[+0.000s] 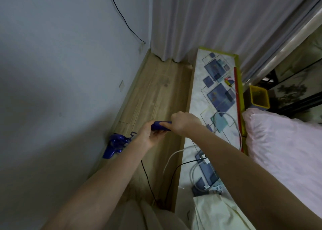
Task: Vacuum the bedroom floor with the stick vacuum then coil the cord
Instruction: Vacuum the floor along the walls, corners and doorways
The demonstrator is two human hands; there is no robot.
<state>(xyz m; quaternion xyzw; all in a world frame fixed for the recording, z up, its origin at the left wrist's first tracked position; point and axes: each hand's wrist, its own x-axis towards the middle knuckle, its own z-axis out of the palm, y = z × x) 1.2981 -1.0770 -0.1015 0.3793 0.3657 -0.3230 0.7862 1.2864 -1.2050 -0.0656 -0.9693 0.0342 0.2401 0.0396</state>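
Both hands are clamping the stick vacuum's glossy blue plastic handle (161, 125) over the narrow strip of pale wooden floor (156, 94) between wall and cabinet: the left hand (149, 134) is curling around its near end, the right hand (183, 123) is gripping the far end in a fist. Its blue plastic body (115, 145) is sitting low by the wall. Judging by the thin black cord (148, 182) trailing loose across the boards, vacuuming is likely under way and coiling is not yet begun.
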